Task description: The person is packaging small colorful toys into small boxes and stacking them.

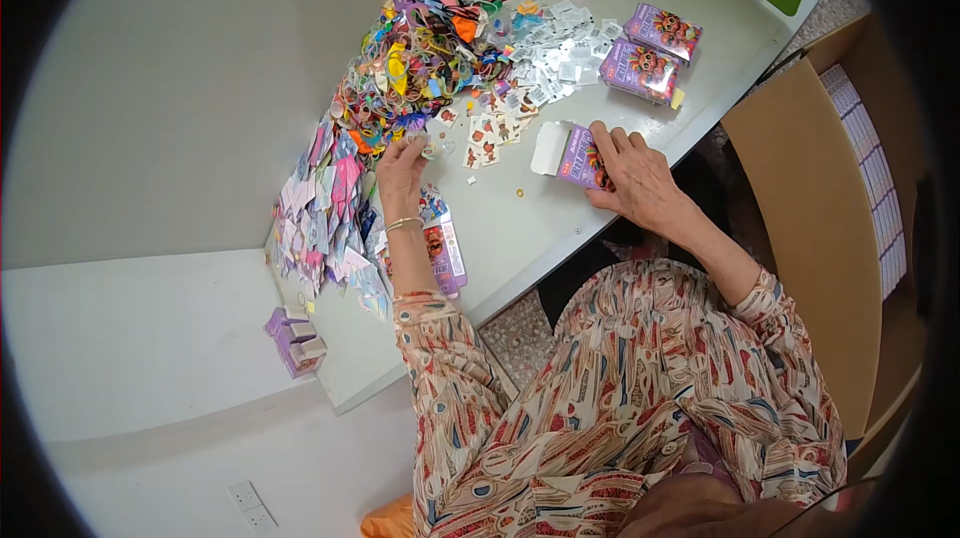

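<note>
A: Where's the box (pixel 577 162), & how's it look?
B: Approx 2 o'clock from the view's ctr, nr the front edge of the table (pixel 520 233). Small, purple, w/ pale lettering & a bright cartoon character, partly covered. White flap (pixel 547 148) juts out at its 9 o'clock end, so that end's undone.
A: R hand (pixel 635 173)?
B: Grasping the box, thumb on the nr side, fingers over the far side. Can't tell if box touches table.
A: L hand (pixel 402 166)?
B: At 9 o'clock from the box, well apart. Fingers bent, tips close tog. by the heap's (pixel 410 68) lower edge; can't tell if they've got anything.
A: Stuff round L hand?
B: Multicol. heap at 12, pastel packets (pixel 325 203) at 8, purple card (pixel 452 253) at 5, partly under the forearm.
A: And nr the box?
B: Picture cards (pixel 490 136) at 9, white packets (pixel 565 48) at 12, 2 similar purple boxes (pixel 640 70) at 1. Big brown carton (pixel 800 188) at 3 from R hand.
</note>
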Available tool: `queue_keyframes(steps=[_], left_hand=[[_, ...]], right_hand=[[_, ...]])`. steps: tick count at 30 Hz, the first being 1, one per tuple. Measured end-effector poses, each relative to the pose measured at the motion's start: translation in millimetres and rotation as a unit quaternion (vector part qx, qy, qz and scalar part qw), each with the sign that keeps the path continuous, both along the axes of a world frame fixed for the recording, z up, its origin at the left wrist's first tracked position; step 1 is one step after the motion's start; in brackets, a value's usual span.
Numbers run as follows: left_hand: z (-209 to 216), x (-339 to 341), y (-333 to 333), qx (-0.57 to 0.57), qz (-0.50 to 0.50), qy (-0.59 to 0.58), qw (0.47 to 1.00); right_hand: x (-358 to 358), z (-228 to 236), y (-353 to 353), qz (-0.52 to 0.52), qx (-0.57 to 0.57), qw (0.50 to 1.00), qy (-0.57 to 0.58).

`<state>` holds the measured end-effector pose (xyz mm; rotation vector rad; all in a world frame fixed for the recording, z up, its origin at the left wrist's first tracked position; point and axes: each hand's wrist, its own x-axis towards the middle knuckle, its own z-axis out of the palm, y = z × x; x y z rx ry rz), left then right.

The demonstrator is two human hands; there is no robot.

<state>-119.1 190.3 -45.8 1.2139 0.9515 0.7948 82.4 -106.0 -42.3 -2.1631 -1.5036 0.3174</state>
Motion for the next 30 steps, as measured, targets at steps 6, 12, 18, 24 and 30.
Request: queue_keyframes(steps=[6, 12, 18, 24, 30], left_hand=[[56, 49, -70, -0.023, -0.215, 0.02, 0.976], [50, 75, -98, 0.129, -0.32, 0.161, 0.925], [56, 82, -109, 0.188, -0.337, 0.189, 0.903], [49, 82, -117, 0.33, -0.316, 0.191, 0.869], [55, 79, -131, 0.39, -0.26, 0.2, 0.86]], right_hand=[[-3, 4, 13, 0.011, 0.04, 0.999, -0.029], [-1, -2, 15, 0.019, 0.027, 0.999, -0.024], [1, -3, 7, 0.007, 0.039, 0.999, -0.004], [0, -1, 8, 0.01, 0.028, 0.999, 0.013], [4, 0, 7, 0.003, 0.013, 0.999, 0.048]])
